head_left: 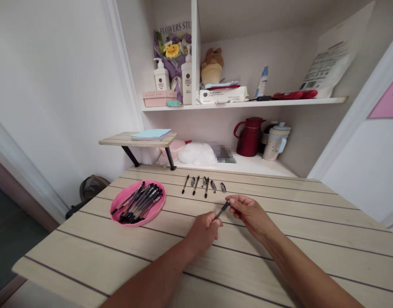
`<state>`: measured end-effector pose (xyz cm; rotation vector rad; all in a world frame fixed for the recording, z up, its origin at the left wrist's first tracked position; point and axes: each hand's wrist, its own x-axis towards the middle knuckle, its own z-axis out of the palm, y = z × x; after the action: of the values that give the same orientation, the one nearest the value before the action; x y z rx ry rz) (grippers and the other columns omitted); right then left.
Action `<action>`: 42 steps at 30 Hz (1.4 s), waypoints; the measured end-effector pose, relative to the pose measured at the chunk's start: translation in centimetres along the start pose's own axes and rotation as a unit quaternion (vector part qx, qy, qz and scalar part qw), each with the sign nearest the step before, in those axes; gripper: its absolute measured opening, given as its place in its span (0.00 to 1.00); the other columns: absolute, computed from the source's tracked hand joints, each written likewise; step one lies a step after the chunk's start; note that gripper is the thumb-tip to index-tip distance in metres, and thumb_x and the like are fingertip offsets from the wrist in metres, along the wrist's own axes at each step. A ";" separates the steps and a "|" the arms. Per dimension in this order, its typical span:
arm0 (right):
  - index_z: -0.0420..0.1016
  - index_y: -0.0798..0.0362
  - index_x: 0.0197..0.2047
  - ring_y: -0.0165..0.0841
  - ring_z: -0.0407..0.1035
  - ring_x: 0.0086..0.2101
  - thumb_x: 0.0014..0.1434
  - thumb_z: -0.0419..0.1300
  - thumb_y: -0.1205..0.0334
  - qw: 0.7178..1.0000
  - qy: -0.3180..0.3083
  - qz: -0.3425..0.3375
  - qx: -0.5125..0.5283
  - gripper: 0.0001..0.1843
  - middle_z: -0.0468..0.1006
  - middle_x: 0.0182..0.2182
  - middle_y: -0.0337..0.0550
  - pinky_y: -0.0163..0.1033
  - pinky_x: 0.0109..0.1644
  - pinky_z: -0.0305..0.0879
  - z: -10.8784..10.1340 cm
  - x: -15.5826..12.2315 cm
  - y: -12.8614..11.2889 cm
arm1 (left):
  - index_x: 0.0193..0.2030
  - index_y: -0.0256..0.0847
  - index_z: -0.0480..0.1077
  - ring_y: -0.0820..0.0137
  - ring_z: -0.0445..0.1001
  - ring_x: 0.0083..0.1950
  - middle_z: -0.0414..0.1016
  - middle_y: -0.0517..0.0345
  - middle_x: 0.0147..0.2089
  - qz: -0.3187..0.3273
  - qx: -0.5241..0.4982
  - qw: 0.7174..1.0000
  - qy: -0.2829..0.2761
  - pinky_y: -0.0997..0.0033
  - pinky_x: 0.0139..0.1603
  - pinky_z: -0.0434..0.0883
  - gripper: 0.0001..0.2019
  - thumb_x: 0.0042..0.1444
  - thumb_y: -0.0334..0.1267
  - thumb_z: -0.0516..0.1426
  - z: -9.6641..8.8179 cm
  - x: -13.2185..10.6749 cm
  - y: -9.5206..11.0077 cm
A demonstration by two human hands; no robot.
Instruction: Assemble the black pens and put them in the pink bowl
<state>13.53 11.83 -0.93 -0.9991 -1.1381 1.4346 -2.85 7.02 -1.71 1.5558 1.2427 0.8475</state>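
Between my two hands, a dark pen [221,210] is held at a slant above the table. My left hand [204,231] is closed around its lower end. The fingers of my right hand [248,214] pinch its upper end, and their tips hide that end. Beyond my hands, several black pens [196,185] lie in a row on the table, with small dark, shiny curved pieces [223,187] between and beside them; I cannot make out what these pieces are. To the left, a pink scalloped tray [158,209] holds a heap of pens [140,203].
The slatted wooden table [263,269] meets a white shelf unit at the back. A small raised stand [116,140] with coloured paper [151,134] is at the back left. A red jug [249,137] and a pale tumbler [276,143] stand back right.
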 end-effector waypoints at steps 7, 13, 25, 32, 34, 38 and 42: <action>0.70 0.54 0.25 0.26 0.61 0.21 0.44 0.64 0.46 1.000 0.003 -0.001 0.015 0.18 0.73 0.22 0.41 0.32 0.22 0.53 0.7 -0.4 0.0 | 0.29 0.39 0.66 0.76 0.58 0.21 0.62 0.65 0.19 0.020 -0.005 1.000 0.002 0.77 0.23 0.54 0.09 0.52 0.38 0.47 0.2 0.1 -0.5; 0.72 0.55 0.26 0.27 0.61 0.21 0.40 0.67 0.51 1.000 0.019 -0.010 0.014 0.16 0.71 0.22 0.40 0.33 0.23 0.56 0.6 -0.3 0.3 | 0.28 0.39 0.66 0.77 0.56 0.19 0.62 0.65 0.18 0.007 -0.015 1.000 0.002 0.77 0.21 0.52 0.08 0.51 0.38 0.48 0.2 0.0 -0.3; 0.74 0.53 0.29 0.28 0.65 0.27 0.42 0.67 0.54 0.998 0.009 0.018 0.059 0.13 0.74 0.28 0.41 0.33 0.28 0.60 0.1 -0.2 0.3 | 0.29 0.39 0.65 0.76 0.58 0.21 0.62 0.64 0.19 0.014 -0.006 1.000 -0.004 0.77 0.23 0.54 0.08 0.51 0.37 0.47 0.1 0.2 -0.6; 0.74 0.54 0.27 0.29 0.66 0.26 0.41 0.68 0.54 0.999 0.026 0.013 0.014 0.14 0.74 0.26 0.41 0.33 0.27 0.60 0.0 -0.1 0.4 | 0.29 0.39 0.65 0.76 0.57 0.20 0.62 0.64 0.19 0.001 0.005 1.000 -0.007 0.77 0.21 0.54 0.08 0.51 0.37 0.47 0.1 0.1 -0.3; 0.75 0.53 0.30 0.29 0.67 0.27 0.43 0.66 0.51 0.999 0.009 0.023 0.036 0.15 0.76 0.30 0.42 0.34 0.28 0.62 -0.1 -0.1 0.4 | 0.29 0.39 0.65 0.76 0.57 0.20 0.62 0.64 0.19 0.008 0.011 1.000 -0.005 0.78 0.22 0.55 0.09 0.52 0.37 0.46 0.2 0.1 -0.3; 0.75 0.54 0.30 0.29 0.67 0.27 0.40 0.68 0.55 0.999 0.015 0.014 0.047 0.15 0.76 0.29 0.42 0.33 0.29 0.62 -0.2 -0.1 0.3 | 0.29 0.39 0.64 0.77 0.57 0.20 0.62 0.65 0.19 0.006 0.017 1.000 -0.006 0.78 0.22 0.54 0.08 0.51 0.37 0.46 0.2 0.2 -0.5; 0.75 0.54 0.29 0.29 0.67 0.27 0.42 0.67 0.52 0.999 0.019 0.020 0.035 0.15 0.75 0.29 0.43 0.33 0.28 0.61 -0.2 -0.1 0.2 | 0.29 0.38 0.63 0.77 0.58 0.20 0.62 0.65 0.19 0.003 0.022 1.000 -0.010 0.78 0.22 0.54 0.08 0.51 0.38 0.47 0.1 0.2 -0.5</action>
<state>13.72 11.78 -1.22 -1.0006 -1.0384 1.4708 -2.82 7.24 -2.21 1.6001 1.2517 0.8118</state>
